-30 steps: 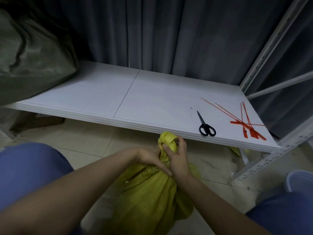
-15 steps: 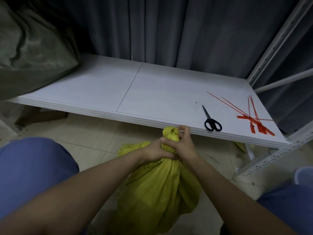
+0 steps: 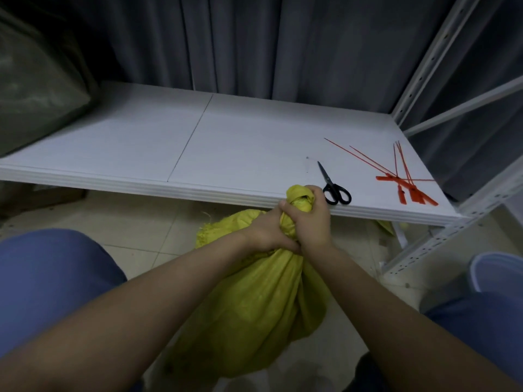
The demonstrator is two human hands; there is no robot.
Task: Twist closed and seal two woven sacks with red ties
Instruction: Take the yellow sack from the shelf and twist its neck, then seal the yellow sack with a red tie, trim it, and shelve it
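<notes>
A full yellow woven sack stands on the floor between my knees. Its neck is gathered into a bunch. My right hand is closed around the top of that neck, just below the sack's bunched tip. My left hand grips the neck lower down, touching the right hand. A loose flap of sack mouth sticks out to the left. Several red ties lie on the white shelf at the right, untouched.
Black scissors lie on the shelf just beyond my right hand. A dark green sack fills the shelf's left end. White rack uprights stand at the right, a pale bucket on the floor. Grey curtain behind.
Both hands have shifted up and right with the sack's neck, toward the shelf edge. My right hand has turned and now wraps higher around the bunched top.
</notes>
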